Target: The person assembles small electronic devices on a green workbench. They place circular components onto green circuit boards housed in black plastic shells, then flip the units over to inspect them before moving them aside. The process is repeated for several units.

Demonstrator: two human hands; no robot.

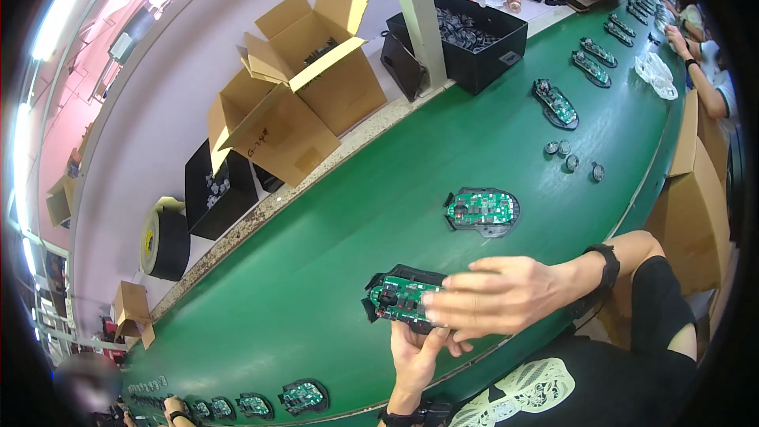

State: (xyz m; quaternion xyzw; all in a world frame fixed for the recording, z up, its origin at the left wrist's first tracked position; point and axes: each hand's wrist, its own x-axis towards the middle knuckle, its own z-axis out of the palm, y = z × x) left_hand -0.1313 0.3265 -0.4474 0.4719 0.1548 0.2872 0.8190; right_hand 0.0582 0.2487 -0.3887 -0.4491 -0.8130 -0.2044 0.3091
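Note:
A computer mouse base with a green circuit board (402, 292) is tilted a little above the green work surface. My left hand (417, 352) grips its near edge from below, thumb and fingers closed on it. Over the right end of the board lies my right hand (502, 292), fingers stretched out and slightly blurred, hiding that part. Whether its fingertips press on the board, I cannot tell. Just beyond, a second mouse base with a circuit board (482, 209) rests flat on the surface.
Several small round wheels (571, 162) lie right of centre, with more mouse bases (556, 103) beyond. Other bases (303, 397) line the near left. Cardboard boxes (277, 130) and a black bin of dark parts (482, 43) stand along the back ledge. Co-workers' arms (704, 79) reach in at right.

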